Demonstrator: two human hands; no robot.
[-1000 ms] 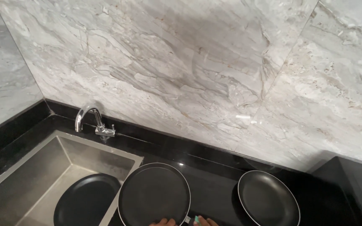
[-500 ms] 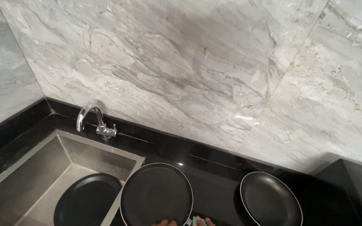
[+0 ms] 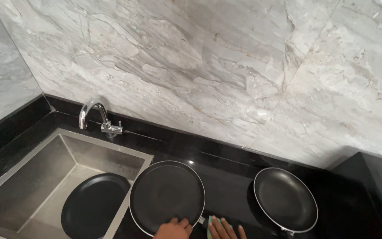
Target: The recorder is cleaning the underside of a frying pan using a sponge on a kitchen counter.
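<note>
Grey-veined marble wall fills the upper frame above a black stone counter (image 3: pixel 226 186), steel sink (image 3: pixel 36 186) and chrome tap (image 3: pixel 94 116) at left. Since a second ago the view has dipped and both hands show more. Left hand (image 3: pixel 172 229) grips the near rim of the flat round black pan (image 3: pixel 167 196) at bottom centre, right hand (image 3: pixel 225 230) fingers spread flat on something teal; another black pan (image 3: pixel 94 211) in the sink, a black frying pan (image 3: pixel 285 199) at right.

My black stone counter (image 3: pixel 226 177) runs below a grey marble wall. A steel sink (image 3: pixel 36 186) is set into its left part, with a chrome tap (image 3: pixel 96 117) behind. A flat black pan (image 3: pixel 166 197) overlaps the sink's edge; another black pan (image 3: pixel 285 199) sits well apart, to the right.
</note>
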